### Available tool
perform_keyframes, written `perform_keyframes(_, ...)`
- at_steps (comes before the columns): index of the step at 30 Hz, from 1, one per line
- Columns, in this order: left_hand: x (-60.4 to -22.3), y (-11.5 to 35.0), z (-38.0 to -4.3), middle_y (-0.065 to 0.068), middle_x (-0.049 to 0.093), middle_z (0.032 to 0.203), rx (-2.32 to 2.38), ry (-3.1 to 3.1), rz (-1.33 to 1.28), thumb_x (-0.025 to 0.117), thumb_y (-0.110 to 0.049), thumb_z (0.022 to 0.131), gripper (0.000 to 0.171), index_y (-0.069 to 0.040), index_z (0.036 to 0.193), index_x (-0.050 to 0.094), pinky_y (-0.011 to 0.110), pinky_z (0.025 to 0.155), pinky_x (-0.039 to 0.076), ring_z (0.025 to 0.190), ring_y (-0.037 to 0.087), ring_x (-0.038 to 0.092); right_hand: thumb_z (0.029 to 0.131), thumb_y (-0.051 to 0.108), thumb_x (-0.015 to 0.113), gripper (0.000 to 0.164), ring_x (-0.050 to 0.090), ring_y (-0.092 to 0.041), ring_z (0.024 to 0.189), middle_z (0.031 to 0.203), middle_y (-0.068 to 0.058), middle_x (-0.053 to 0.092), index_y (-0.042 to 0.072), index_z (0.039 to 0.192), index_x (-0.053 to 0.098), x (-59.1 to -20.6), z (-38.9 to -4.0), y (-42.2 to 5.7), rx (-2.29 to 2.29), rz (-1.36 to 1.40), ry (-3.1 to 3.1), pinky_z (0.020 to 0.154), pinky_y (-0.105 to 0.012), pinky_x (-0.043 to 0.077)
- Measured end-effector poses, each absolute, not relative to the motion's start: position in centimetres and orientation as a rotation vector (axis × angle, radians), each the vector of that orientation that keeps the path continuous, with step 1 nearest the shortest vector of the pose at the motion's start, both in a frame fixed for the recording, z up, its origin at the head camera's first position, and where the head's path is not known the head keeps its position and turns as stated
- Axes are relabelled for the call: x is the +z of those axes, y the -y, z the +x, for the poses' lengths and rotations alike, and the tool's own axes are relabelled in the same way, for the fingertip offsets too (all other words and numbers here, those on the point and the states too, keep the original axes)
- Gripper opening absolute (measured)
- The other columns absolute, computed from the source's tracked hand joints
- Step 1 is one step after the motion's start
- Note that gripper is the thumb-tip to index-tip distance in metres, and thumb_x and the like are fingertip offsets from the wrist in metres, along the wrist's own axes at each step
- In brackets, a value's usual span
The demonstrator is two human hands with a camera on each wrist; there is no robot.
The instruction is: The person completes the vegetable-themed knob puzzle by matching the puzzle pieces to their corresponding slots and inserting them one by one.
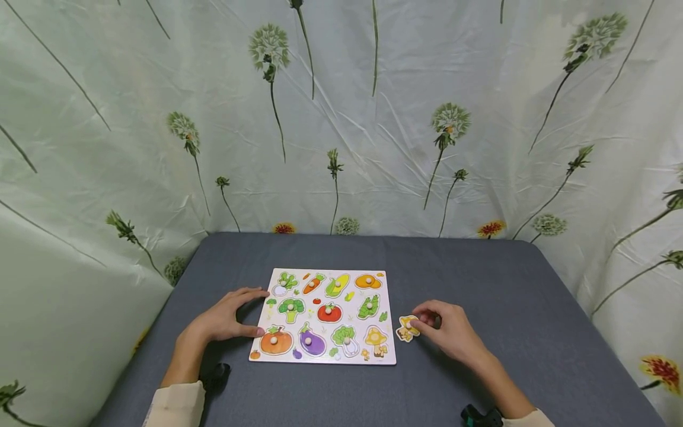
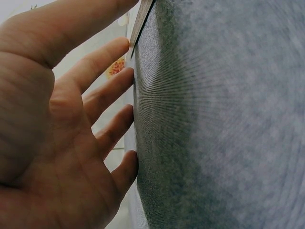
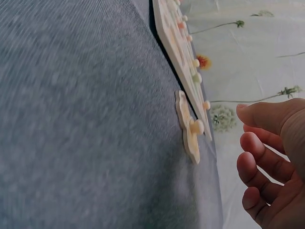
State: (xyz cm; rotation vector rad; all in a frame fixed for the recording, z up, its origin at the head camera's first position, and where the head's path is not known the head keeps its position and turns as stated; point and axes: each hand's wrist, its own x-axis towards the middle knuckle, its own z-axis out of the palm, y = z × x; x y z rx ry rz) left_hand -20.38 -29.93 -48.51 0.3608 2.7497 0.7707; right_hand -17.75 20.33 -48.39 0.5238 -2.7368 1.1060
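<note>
A white peg puzzle board [image 1: 341,359] with vegetable pieces lies flat on the table. At its lower right corner, the mushroom shape [image 1: 376,337] shows no knob. My left hand [image 1: 226,317] touches the board's left edge, thumb and fingers spread; in the left wrist view, that hand's fingertips [image 2: 125,45] reach the edge. A loose mushroom puzzle piece [image 1: 405,330] lies right of the board, its round knob [image 3: 197,127] facing up. My right hand [image 1: 448,329] is beside this piece. In the right wrist view, a gap separates its loosely bent fingers from the knob.
The dark grey cloth-covered table [image 1: 453,267] extends around the board. Behind it hangs a pale curtain [image 1: 384,166] printed with dandelions. Dark wrist devices lie at both wrists, the left one [image 1: 216,378] near the board's lower left.
</note>
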Motion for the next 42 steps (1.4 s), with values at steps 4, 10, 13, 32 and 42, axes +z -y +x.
perform_keyframes(4,-48.6,29.9,-20.4,0.021,0.04,0.16,0.768,-2.755,0.361,0.088,-0.055,0.073,0.092,-0.022,0.151,0.052,0.076,0.105,0.036,0.145,0.051,0.033,0.086,0.018,0.085,0.013,0.052,0.0,0.068,0.077,0.012,0.061,0.015,0.095,0.077,-48.8,-17.8,-20.9,1.111,0.495,2.763,0.061,-0.022,0.045)
perform_keyframes(10,-48.7,29.9,-20.4,0.022,0.04,0.16,0.77,-2.759,0.37,0.088,-0.055,0.073,0.092,-0.021,0.15,0.053,0.076,0.105,0.035,0.145,0.052,0.033,0.084,0.019,0.087,0.015,0.052,0.001,0.068,0.078,0.012,0.06,0.016,0.095,0.076,-49.9,-17.8,-21.2,1.129,0.487,2.81,0.062,-0.021,0.045)
perform_keyframes(13,-48.7,29.9,-20.4,0.021,0.04,0.16,0.771,-2.759,0.371,0.088,-0.055,0.073,0.092,-0.021,0.151,0.053,0.076,0.105,0.035,0.145,0.051,0.033,0.084,0.021,0.086,0.015,0.051,0.002,0.069,0.079,0.011,0.06,0.017,0.095,0.076,-50.4,-18.0,-21.2,1.129,0.509,2.822,0.063,-0.02,0.045)
perform_keyframes(32,-48.9,29.8,-20.3,0.021,0.04,0.16,0.776,-2.751,0.355,0.089,-0.054,0.073,0.092,-0.021,0.15,0.053,0.076,0.105,0.035,0.145,0.051,0.033,0.083,0.02,0.086,0.013,0.048,0.0,0.064,0.074,0.01,0.058,0.021,0.081,0.073,-51.0,-18.3,-19.9,1.039,0.464,2.849,0.06,-0.02,0.042)
perform_keyframes(42,-49.0,29.8,-20.3,0.021,0.04,0.16,0.789,-2.749,0.375,0.089,-0.055,0.073,0.091,-0.022,0.15,0.053,0.076,0.105,0.035,0.145,0.051,0.033,0.084,0.01,0.082,0.009,0.05,-0.001,0.066,0.076,0.011,0.058,0.016,0.085,0.075,-50.8,-18.0,-19.7,1.053,0.452,2.815,0.06,-0.02,0.042)
